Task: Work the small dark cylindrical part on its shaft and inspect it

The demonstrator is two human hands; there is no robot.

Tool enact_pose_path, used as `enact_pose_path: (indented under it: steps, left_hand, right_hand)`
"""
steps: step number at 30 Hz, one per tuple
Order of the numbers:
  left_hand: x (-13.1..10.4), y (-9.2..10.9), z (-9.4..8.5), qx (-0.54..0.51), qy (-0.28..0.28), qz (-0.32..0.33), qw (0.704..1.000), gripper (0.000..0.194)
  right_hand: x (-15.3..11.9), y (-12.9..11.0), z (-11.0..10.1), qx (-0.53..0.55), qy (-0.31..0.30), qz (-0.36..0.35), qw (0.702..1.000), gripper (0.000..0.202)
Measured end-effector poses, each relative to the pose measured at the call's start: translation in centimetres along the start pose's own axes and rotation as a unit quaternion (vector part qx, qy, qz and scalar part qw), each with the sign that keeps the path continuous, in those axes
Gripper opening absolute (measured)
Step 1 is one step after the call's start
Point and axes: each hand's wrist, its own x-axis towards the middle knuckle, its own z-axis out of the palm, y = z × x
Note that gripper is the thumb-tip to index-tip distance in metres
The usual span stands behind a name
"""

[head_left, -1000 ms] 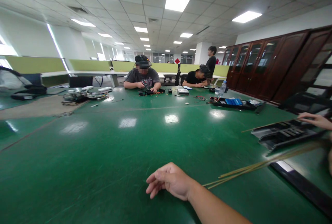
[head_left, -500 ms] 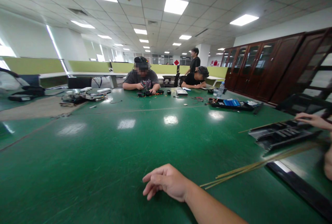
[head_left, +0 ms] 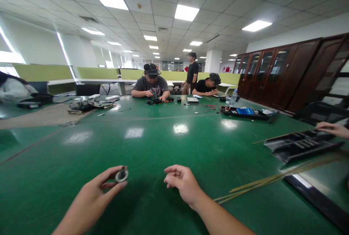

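Observation:
Between thumb and fingertips, my left hand (head_left: 95,193) grips a small round part with a pale ring and a dark centre (head_left: 121,174); its exact kind does not show. It is held up over the green table (head_left: 147,144). To the right of it my right hand (head_left: 185,187) hovers with loosely bent fingers, and nothing shows in them. A gap of table lies between the two hands. Thin yellowish rods (head_left: 247,187) lie just right of my right forearm.
At the right edge another person's hand (head_left: 333,129) touches a black slotted panel (head_left: 302,144). A long dark bar (head_left: 313,198) lies nearer. Two people (head_left: 151,84) sit across the table; a third (head_left: 192,71) stands behind. A black tray (head_left: 245,113) with blue items stands far right.
My left hand has come into view from the lower left, holding the small round part. My right hand has shifted slightly right and up. The standing person has moved left.

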Motion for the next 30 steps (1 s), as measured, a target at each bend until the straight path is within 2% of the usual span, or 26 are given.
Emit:
enact_pose_path:
  steps: [1, 4, 6, 8, 10, 14, 18, 22, 30]
  left_hand:
    - [1.1, 0.9, 1.5, -0.005, -0.036, 0.017, 0.999, 0.048]
    - [3.1, 3.2, 6.2, -0.015, -0.082, 0.094, 0.992, 0.036]
    - [3.3, 3.6, 8.5, -0.017, -0.105, 0.138, 0.985, 0.035]
    - [2.9, 3.1, 9.7, -0.018, -0.134, 0.163, 0.977, 0.036]
    - [2.2, 2.2, 10.2, -0.023, -0.152, 0.157, 0.976, 0.041]
    - [1.3, 1.5, 10.1, -0.045, -0.138, 0.107, 0.984, 0.039]
    - [1.2, 2.4, 9.8, -0.053, -0.147, 0.136, 0.978, 0.026]
    - [1.3, 2.9, 9.7, -0.061, -0.152, 0.160, 0.973, 0.026]
    - [1.2, 2.5, 9.8, -0.058, -0.152, 0.160, 0.974, 0.027]
  right_hand:
    - [0.2, 0.2, -0.2, -0.040, 0.035, -0.023, 0.998, 0.028]
    - [0.6, 0.8, -0.6, -0.133, 0.094, -0.057, 0.985, 0.038]
    - [0.6, 1.1, -0.6, -0.162, 0.107, -0.061, 0.979, 0.048]
    - [0.5, 1.2, -0.4, -0.181, 0.109, -0.060, 0.976, 0.055]
    - [0.3, 1.0, -0.3, -0.207, 0.099, -0.059, 0.972, 0.057]
    - [-0.1, 0.3, 0.0, -0.260, 0.074, -0.060, 0.961, 0.050]
    - [-0.2, -0.1, 0.1, -0.282, 0.071, -0.069, 0.954, 0.043]
    - [-0.2, -0.4, 0.2, -0.301, 0.070, -0.081, 0.948, 0.035]
    - [-0.1, -0.3, 0.2, -0.301, 0.062, -0.084, 0.948, 0.018]
